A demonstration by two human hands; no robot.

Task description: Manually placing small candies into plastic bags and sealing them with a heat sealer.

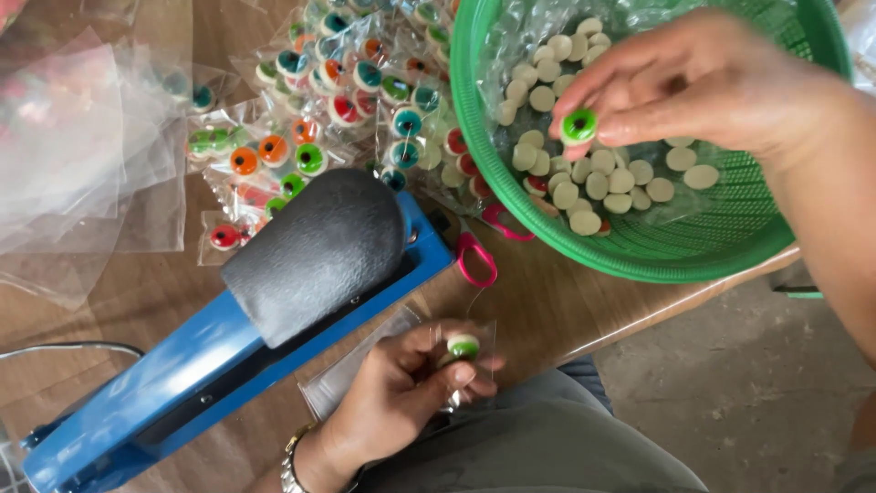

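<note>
The left hand (401,393) holds a small clear bag (365,365) with a green candy (464,346) in it, fingers pinched shut on the bag, just below the blue sealer (182,365). To the right of the sealer, the right hand (712,82) pinches another green candy (578,125) over the green basket (693,246) of pale candies (593,173). Above the sealer lie many packed candy bags (338,91).

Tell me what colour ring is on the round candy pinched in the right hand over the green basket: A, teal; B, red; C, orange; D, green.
D: the right hand pinches a round candy with a bright green ring and a dark centre, just above the pale discs lying in the green basket.
</note>
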